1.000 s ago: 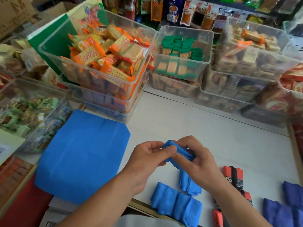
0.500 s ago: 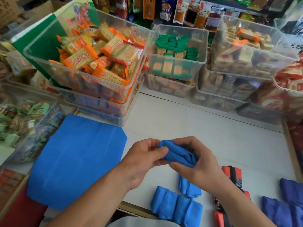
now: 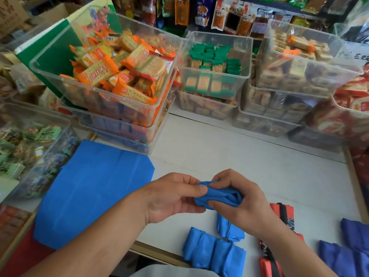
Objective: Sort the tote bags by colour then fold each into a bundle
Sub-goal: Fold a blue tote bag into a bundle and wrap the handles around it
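**Hands.** Left hand [image 3: 171, 196] has thumb and fingertips pinched on the left end of the blue tote bag [image 3: 219, 195]. Right hand [image 3: 246, 204] has fingers curled over the right end, with the thumb pressing in from the near side. Both are clamped on the one rolled wad, held up over the near middle of the table [image 3: 239, 156], not resting on it.

**Key relation.** The roll's long axis runs left to right between the two hands. A loose blue tail [image 3: 229, 229] drops from under the right hand, down and toward the person, and reaches the table. The right hand is plainly the nearer one. I judge the bundle unfinished, since the tail has yet to be wound or tucked in.

**Further out.**
- A finished blue bundle [image 3: 213, 254] lies at the near edge, just beside the tail's lower end.
- A flat blue bag [image 3: 89, 192] is spread at the left edge and overhangs the near left corner.
- Red bundles [image 3: 283, 214] with a black strap lie toward the near right.
- Purple bundles [image 3: 349, 254] sit at the near right corner.
- Clear bins [image 3: 111, 108] of snack packs are stacked along the far edge.

**Hard to make out.**
- The right palm hides where the tail joins the roll, so it being the same bag is a fair guess only.
- I cannot tell whether the tail touches the finished bundle.
- The right forearm covers part of the red bundles.
- The frame cuts off the purple ones.
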The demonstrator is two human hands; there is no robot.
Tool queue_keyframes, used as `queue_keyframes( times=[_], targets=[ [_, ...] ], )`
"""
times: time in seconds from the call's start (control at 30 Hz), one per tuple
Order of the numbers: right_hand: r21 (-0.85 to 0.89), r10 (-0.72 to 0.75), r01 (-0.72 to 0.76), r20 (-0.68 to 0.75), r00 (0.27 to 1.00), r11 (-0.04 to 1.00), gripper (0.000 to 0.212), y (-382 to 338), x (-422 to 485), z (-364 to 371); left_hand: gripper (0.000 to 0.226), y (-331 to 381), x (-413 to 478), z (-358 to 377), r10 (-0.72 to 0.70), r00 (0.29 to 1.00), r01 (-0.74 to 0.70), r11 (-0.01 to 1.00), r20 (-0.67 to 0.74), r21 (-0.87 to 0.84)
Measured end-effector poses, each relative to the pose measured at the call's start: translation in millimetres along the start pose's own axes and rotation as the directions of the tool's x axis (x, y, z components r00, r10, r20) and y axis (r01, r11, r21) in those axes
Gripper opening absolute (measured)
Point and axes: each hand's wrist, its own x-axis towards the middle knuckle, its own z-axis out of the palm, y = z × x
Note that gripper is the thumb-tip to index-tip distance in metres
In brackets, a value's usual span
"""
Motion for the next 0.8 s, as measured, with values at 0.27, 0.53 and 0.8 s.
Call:
queue_keyframes(
  times=[0.27,0.53,0.8],
  targets=[
    [0.037,0.162,-0.158,-0.123,0.979,0.987,0.035,4,0,5,0.013,-8,9,6,0.188,0.956,-0.12,0.952,-0.225,0.282],
    [-0.007,0.171,-0.173,-0.126,0.977,0.985,0.033,11,1,15,0.011,-28,18,16,0.642,0.725,-0.156,0.506,-0.25,0.848],
    [-0.038,0.198,-0.204,-0.118,0.973,0.978,0.03,20,-2,19,0.01,-24,29,19,0.545,0.799,0.009,0.41,-0.253,0.912]
  ],
)
